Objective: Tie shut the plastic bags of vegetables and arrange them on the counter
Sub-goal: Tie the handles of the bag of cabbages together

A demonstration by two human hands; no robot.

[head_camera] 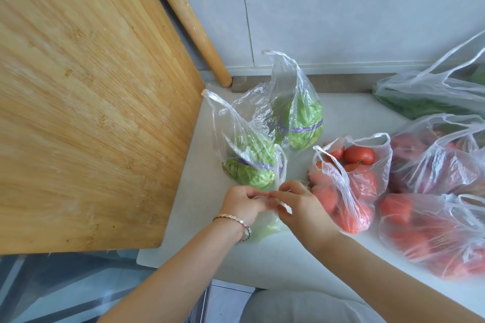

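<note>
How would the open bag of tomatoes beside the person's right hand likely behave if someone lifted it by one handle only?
The bag of tomatoes would probably sag and tilt, since its thin film looks floppy. Its mouth gapes untied, so the round tomatoes near the top could roll out. It is well filled, so likely heavy for so thin a handle.

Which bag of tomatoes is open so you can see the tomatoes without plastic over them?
The tomato bag nearest the hands. Its mouth gapes, showing bare red tomatoes, while the other tomato bags to its right keep theirs behind plastic.
</note>
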